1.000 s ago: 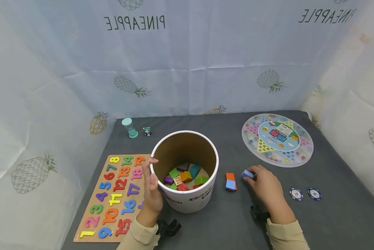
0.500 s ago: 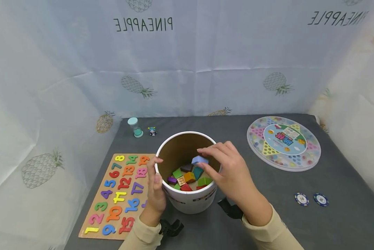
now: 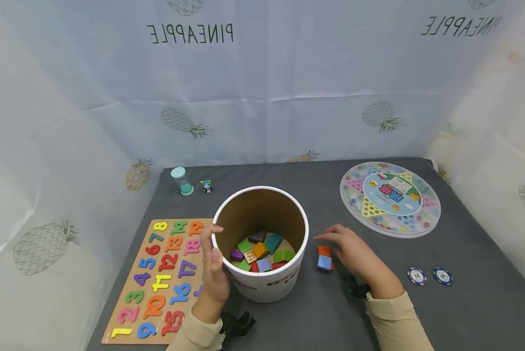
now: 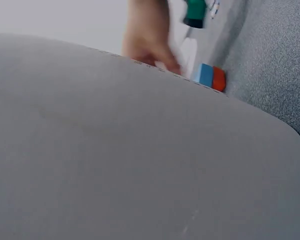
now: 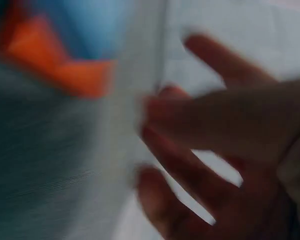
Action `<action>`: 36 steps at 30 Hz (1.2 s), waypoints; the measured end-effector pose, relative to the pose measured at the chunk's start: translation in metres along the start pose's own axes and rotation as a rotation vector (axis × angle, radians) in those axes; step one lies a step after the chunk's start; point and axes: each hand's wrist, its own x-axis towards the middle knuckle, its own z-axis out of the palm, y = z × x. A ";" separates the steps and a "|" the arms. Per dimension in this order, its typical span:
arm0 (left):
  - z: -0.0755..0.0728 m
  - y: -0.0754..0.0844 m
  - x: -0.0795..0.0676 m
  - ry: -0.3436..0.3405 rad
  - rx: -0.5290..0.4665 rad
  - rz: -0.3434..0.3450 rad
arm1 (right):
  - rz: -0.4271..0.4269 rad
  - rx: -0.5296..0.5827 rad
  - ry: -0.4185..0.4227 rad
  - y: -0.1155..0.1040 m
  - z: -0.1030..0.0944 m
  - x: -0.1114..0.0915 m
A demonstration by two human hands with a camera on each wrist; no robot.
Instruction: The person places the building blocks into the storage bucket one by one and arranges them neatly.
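Observation:
My left hand (image 3: 215,275) grips the left side of a white round bucket (image 3: 262,291), its fingertips hooked over the rim. Inside the bucket lie several coloured building blocks (image 3: 260,250), among them a light blue block (image 3: 264,264) near the front. To the right of the bucket, my right hand (image 3: 352,251) is empty, with fingers spread loosely. It hovers beside a blue block (image 3: 324,263) resting over an orange block (image 3: 324,250) on the table. The right wrist view shows that hand blurred, near the blue block (image 5: 92,25). The bucket's wall (image 4: 140,150) fills most of the left wrist view.
A wooden number board (image 3: 157,282) lies left of the bucket. Behind stand a small hourglass (image 3: 182,181) and a tiny figurine (image 3: 207,186). A round game board (image 3: 391,200) lies at back right, and two poker chips (image 3: 416,276) are right of my right hand.
My right hand picked a light blue block off the table, carried it left over the bucket and let it drop in. It has come back right, empty. My left hand stays on the rim.

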 end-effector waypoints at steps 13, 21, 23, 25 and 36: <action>0.002 0.001 -0.001 -0.006 0.020 -0.019 | 0.246 -0.070 -0.036 0.022 0.014 -0.014; 0.001 0.000 0.000 0.003 0.015 0.002 | 0.291 -0.072 0.119 0.021 -0.007 -0.015; 0.001 0.000 0.001 0.013 0.016 0.004 | 0.287 -0.062 0.169 0.019 -0.011 -0.014; 0.000 0.000 0.002 0.020 0.019 0.004 | 0.280 -0.066 0.190 0.018 -0.014 -0.014; 0.002 0.001 0.001 0.006 0.012 -0.005 | 0.354 0.034 0.466 0.001 -0.027 -0.013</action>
